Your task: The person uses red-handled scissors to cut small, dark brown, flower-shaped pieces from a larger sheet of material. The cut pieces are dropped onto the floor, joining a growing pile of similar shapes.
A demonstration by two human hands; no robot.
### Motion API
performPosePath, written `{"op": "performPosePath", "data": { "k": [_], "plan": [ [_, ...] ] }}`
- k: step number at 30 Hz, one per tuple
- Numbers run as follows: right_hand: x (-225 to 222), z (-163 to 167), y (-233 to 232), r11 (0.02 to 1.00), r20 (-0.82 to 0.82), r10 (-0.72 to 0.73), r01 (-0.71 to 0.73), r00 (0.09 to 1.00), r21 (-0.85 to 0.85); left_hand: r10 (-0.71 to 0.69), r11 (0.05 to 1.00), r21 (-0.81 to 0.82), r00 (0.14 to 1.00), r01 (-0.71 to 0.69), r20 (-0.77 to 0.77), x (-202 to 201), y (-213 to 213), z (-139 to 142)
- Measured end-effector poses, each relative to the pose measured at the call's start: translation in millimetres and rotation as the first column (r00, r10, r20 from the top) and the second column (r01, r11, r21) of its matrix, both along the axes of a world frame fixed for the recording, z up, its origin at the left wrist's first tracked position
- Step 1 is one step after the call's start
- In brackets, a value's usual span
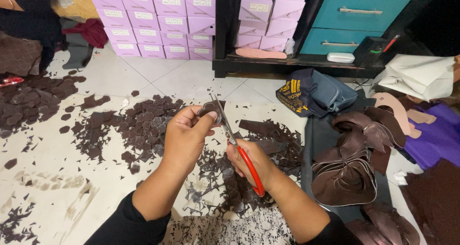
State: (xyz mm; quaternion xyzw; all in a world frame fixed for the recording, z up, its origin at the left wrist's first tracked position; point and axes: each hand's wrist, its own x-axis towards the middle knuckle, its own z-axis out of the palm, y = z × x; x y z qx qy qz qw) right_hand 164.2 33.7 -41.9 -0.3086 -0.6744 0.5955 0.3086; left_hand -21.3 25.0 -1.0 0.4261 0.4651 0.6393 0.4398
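Scissors (235, 144) with red handles sit in the right hand (254, 163), whose grip is closed through the loops; the blades point up and away, toward the left hand (187, 137). I see that hand's grip pinched shut on a small dark brown piece (211, 111), held at the blades, above the floor (158, 79). Whether the blades are biting the piece or just touching it, I cannot tell. Below both hands lies a heap of dark scraps (225, 187) on a pale sheet (57, 178). A second spread of brown cut pieces (143, 125) lies to the left of the left hand, and more pieces (33, 99) lie farther left. To the right, a stack of larger curved brown leather parts (350, 168) rests on dark material. A blue bag (311, 94) lies beyond them, near a low shelf with lilac boxes (158, 19).
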Motion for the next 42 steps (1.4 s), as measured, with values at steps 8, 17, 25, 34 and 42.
{"op": "performPosePath", "data": {
  "k": [8,17,25,34,42],
  "plan": [
    [0,-1,0,1.000,-0.004,-0.004,0.004,1.000,-0.002,0.000,1.000,-0.012,1.000,0.000,0.010,1,-1,1],
    [1,-2,2,0.999,0.023,-0.010,0.008,1.000,0.051,-0.025,0.997,-0.068,0.999,0.028,0.043,2,-3,7],
    [0,-7,3,0.999,-0.115,0.007,-0.013,0.993,-0.051,-0.006,0.987,-0.161,0.999,0.011,0.037,7,-4,9],
    [-1,-4,1,0.997,-0.109,-0.037,0.030,0.993,-0.070,-0.006,0.984,-0.174,0.992,0.028,0.126,10,-5,2],
    [-6,-4,-4,0.987,-0.067,-0.138,0.131,0.988,-0.093,0.015,0.985,-0.171,0.981,0.019,0.193,13,-2,-4]
  ]
}}
